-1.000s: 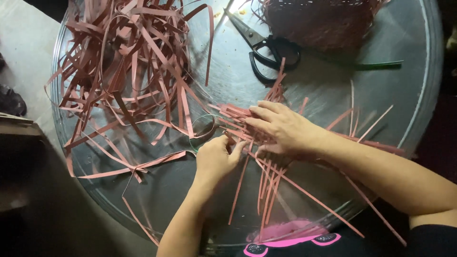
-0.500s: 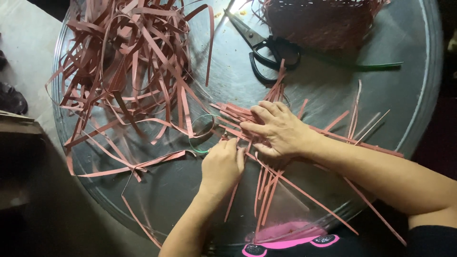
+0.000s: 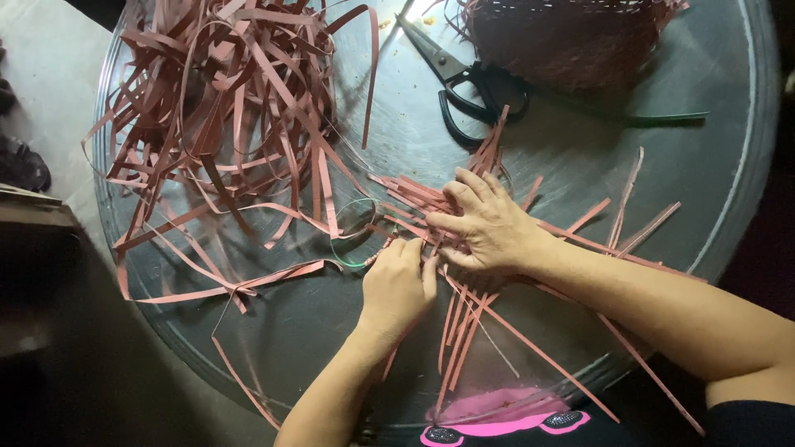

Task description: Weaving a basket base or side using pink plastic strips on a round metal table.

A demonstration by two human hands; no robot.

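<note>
Sitting on big round metal table point(image 3: 729, 165): huge loose pile of pink strips point(image 3: 224, 108), dark woven basket point(image 3: 563, 41), black scissors point(image 3: 464, 83). Right hand point(image 3: 489, 228) lies flat, fingers spread, pressing woven strips point(image 3: 431, 207) at table middle. Left hand point(image 3: 397, 285) moved up closer since a second ago, now pinching one strip end beside right hand. Weaving goes on.

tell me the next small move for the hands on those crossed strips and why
Probably the left hand should tuck the strip end at its fingertips under the neighbouring strip and snug it in. The right hand lies flat on the crossed pink strips, pinning them to the round metal table, and the left fingertips pinch at the edge of that crossing, so that spot looks mid-weave. Whether a strip is truly gripped is hidden.
</note>
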